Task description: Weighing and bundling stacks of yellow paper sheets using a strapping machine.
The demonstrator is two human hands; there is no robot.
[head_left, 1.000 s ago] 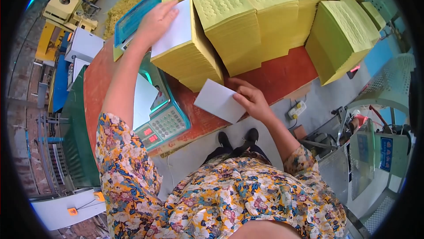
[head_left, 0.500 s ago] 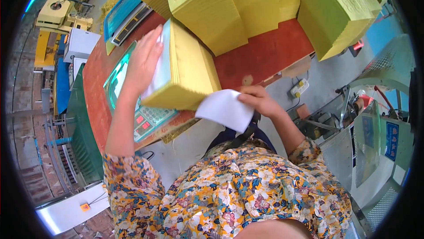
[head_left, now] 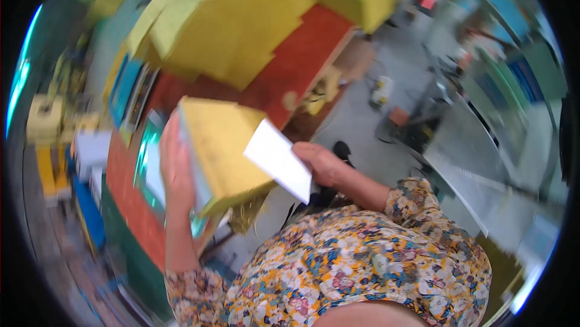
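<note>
My left hand (head_left: pixel 174 161) lies flat along the left face of a thick stack of yellow sheets (head_left: pixel 226 148), its fingers stretched out and a little blurred. A pale sheet covers that face of the stack, between it and my palm. My right hand (head_left: pixel 320 162) pinches the right edge of a white sheet of paper (head_left: pixel 279 161) between thumb and fingers. The paper overlaps the stack's right side in the view; whether they touch, I cannot tell. Beneath the stack, a scale with a green-lit rim (head_left: pixel 147 161) is partly hidden on the red tabletop (head_left: pixel 130 188).
Tall stacks of yellow sheets (head_left: pixel 235 22) line the far side of the table. Blue and dark flat items (head_left: pixel 130 97) stand at its far left. A white power strip (head_left: pixel 380 92) lies on the grey floor, with metal machinery (head_left: pixel 465 152) at right.
The view has swung, so the table and stacks appear turned and blurred. The white paper is now further over the stack's right side, still in my right hand. My left hand stays against the stack.
</note>
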